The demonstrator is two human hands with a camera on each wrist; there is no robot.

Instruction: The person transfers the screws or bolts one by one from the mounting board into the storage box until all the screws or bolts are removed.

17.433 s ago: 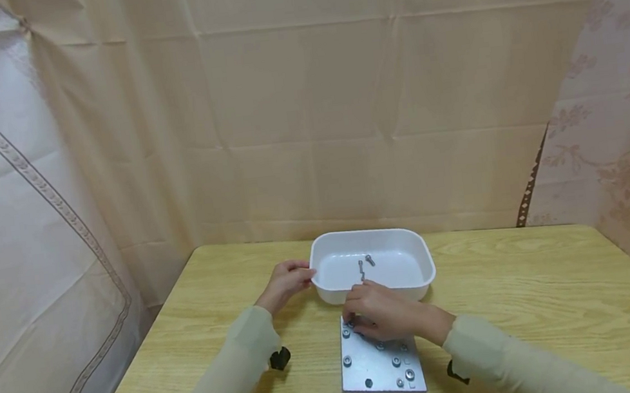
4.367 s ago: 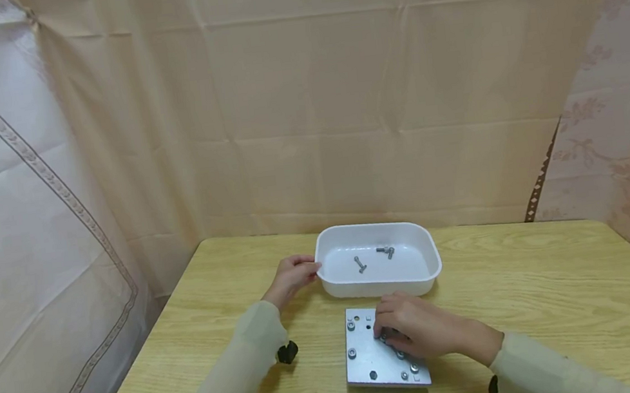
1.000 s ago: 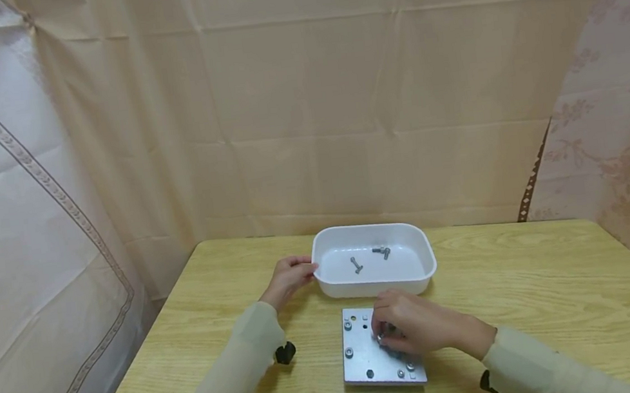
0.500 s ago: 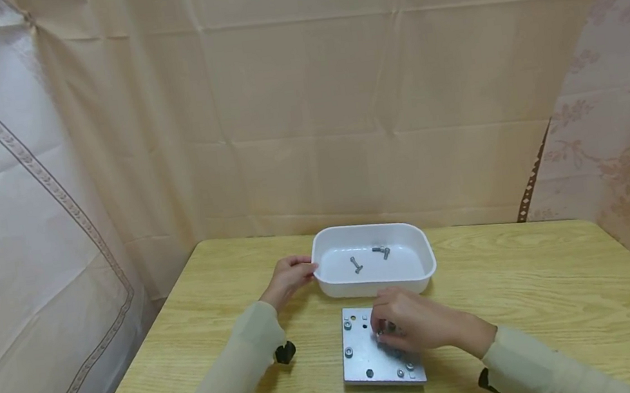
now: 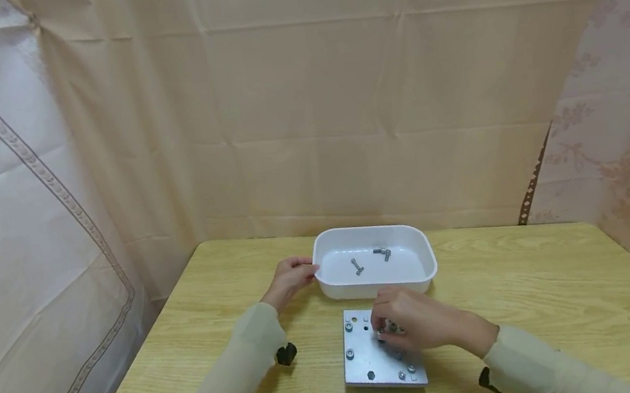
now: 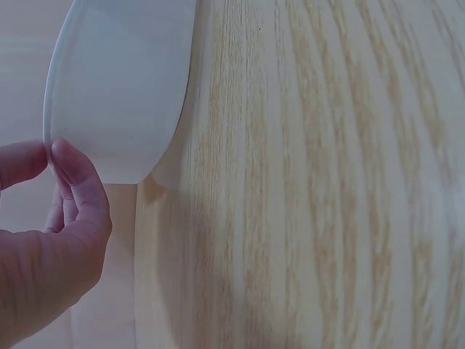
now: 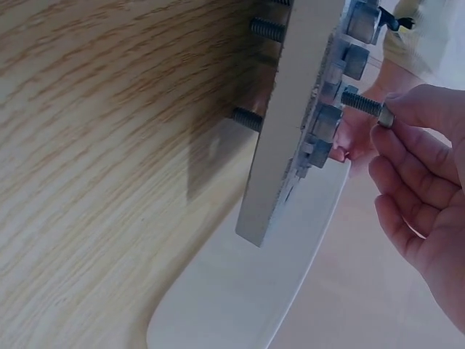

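Observation:
My left hand (image 5: pixel 292 278) pinches the left rim of a white plastic tray (image 5: pixel 337 290) between thumb and fingers, also seen in the left wrist view. My right hand (image 5: pixel 413 321) is over the right part of a silver metal plate (image 5: pixel 363 363). Between thumb and forefinger it pinches a bolt (image 7: pixel 363 104) by the head. In the right wrist view, the threaded shank points at the plate's top face, among other bolt heads; whether its tip is in a hole cannot be told. Several bolts (image 5: pixel 350 354) are seated in the plate, and threaded ends (image 7: pixel 247 118) stick out underneath.
Loose bolts (image 5: pixel 357 266) lie inside the tray in two small clusters. At the plate's far left are open holes (image 5: pixel 355 319). The wooden table (image 5: pixel 505 278) ends at a beige cloth (image 5: pixel 307 126) behind the tray.
Since the oldest frame, my right hand has moved from the plate's far left to its right part, and bolts in the tray lie differently. Over the last second both hands stay almost still.

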